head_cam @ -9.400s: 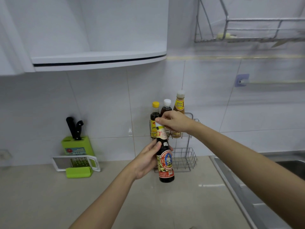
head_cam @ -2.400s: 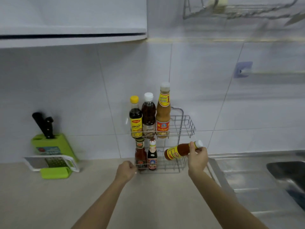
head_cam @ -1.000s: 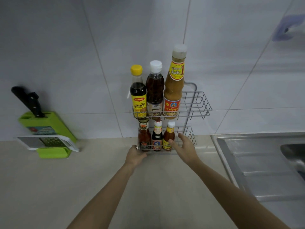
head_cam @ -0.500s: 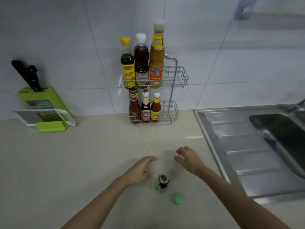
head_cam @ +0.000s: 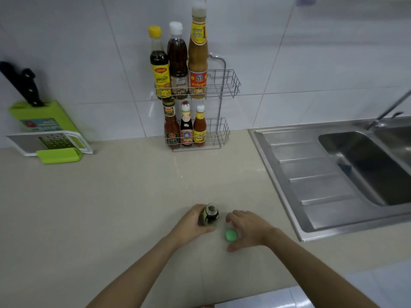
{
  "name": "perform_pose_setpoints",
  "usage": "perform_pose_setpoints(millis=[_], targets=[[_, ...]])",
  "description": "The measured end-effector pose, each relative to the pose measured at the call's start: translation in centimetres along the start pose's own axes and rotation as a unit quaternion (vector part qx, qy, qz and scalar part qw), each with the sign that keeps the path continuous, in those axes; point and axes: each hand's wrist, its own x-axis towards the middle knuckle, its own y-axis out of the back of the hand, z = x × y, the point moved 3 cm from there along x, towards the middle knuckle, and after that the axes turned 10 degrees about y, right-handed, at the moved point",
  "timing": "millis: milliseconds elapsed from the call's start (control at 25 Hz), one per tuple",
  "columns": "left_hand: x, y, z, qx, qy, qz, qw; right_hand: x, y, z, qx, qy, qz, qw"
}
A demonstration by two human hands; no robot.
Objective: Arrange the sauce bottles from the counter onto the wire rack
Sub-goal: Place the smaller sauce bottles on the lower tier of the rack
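Your left hand [head_cam: 193,223] wraps around a small dark bottle [head_cam: 210,217] standing uncapped on the bench [head_cam: 111,196], near its front edge. Your right hand [head_cam: 249,228] curls loosely, fingers spread, over a green cap [head_cam: 231,235] lying just beside the bottle; whether it touches the cap is unclear. Well apart, against the tiled wall, the wire rack [head_cam: 222,90] carries three tall bottles on its upper tier and three short ones on the lower. To the right lies the steel sink [head_cam: 333,174].
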Motion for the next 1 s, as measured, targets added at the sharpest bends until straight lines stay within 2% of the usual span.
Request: perform_pose_setpoints(millis=[240, 320, 400, 480, 560, 680, 800, 1000], targets=[[0.3, 0.1, -0.7, 0.003, 0.025, 0.012, 1.0, -0.2, -0.4, 0.0, 0.001, -0.021, 0.038, 0.999], [0.2, 0.0, -0.8, -0.005, 0.029, 0.015, 0.999, -0.2, 0.1, -0.3, 0.042, -0.031, 0.079, 0.995], [0.1, 0.1, -0.8, -0.025, 0.044, 0.023, 0.998, -0.3, 1.4, -0.6, 0.157, -0.053, 0.174, 0.971], [0.3, 0.7, -0.5, -0.029, 0.054, 0.038, 0.997, -0.1, 3.6, -0.7, 0.266, -0.068, 0.276, 0.921], [0.9, 1.6, 0.0, -0.029, 0.052, 0.047, 0.997, 0.4, 6.3, -1.0, 0.318, -0.054, 0.314, 0.893], [1.8, 4.1, 2.4, -0.049, 0.042, 0.065, 0.996, 1.1, 11.2, -1.6, 0.285, 0.004, 0.32, 0.904], [2.4, 6.7, 5.1, -0.063, 0.013, 0.095, 0.993, 0.9, 15.3, -1.6, 0.298, 0.019, 0.362, 0.883], [2.3, 10.1, 10.7, -0.099, -0.045, 0.051, 0.993, 1.0, 21.8, -2.4, 0.214, 0.085, 0.38, 0.896]])
